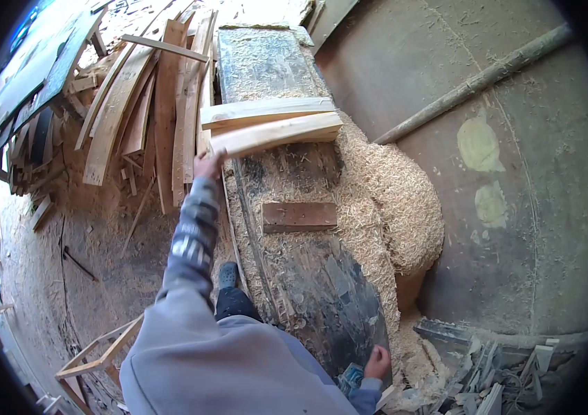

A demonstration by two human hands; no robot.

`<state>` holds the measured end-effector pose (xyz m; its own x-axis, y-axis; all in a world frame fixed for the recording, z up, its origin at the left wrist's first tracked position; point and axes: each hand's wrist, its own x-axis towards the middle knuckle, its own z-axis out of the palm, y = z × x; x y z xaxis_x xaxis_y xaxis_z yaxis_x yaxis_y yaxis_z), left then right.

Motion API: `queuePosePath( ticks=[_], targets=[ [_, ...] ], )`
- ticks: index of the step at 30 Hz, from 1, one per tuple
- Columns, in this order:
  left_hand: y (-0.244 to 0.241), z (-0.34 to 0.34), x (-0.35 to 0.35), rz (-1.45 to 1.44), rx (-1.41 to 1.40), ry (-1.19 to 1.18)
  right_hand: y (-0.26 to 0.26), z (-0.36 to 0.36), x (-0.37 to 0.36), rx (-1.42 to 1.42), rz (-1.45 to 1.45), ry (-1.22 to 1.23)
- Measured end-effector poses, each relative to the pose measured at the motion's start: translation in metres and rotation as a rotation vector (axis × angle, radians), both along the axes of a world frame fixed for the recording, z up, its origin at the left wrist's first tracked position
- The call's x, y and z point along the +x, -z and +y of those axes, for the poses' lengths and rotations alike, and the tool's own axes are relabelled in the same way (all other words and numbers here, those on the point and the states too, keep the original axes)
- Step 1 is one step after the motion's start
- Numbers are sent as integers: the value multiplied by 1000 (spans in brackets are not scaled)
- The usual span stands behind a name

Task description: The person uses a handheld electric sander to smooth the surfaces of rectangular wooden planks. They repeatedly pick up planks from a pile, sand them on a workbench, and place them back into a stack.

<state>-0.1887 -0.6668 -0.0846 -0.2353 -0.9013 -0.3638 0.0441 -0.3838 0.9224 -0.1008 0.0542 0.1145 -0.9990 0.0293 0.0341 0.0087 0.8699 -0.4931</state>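
Observation:
My left hand (208, 166), at the end of my outstretched arm, grips the left end of a pale wooden board (278, 135). That board lies slanted across the workbench (299, 280), and its left end looks slightly blurred. Just beyond it is another pale board (268, 111), close alongside. A reddish-brown wooden block (299, 217) rests crosswise on the bench, nearer to me. Down at the bench's near right edge, my right hand (378, 361) has curled fingers, with nothing visible in them. A bluish crumpled item (351, 376) is beside it, too unclear to name.
Wood shavings (403, 207) are heaped along the bench's right side. Long planks (164, 104) lean in a stack at the left. A round pole (475, 85) slants against the right-hand panel (558, 207). A wooden frame (99, 363) stands at lower left; offcuts (491, 373) lie at lower right.

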Motion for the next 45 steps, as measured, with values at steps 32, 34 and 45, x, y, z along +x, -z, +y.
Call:
queuePosePath(
  ticks=[32, 34, 45],
  targets=[
    [-38, 595, 289, -206, -56, 1244, 111, -97, -3, -175, 154, -519],
    [-57, 598, 285, -211, 175, 1234, 69, -66, 6, -242, 275, -525],
    [-17, 622, 264, 49, 524, 1014, 41, 206, 194, -437, -274, 197]
  ],
)
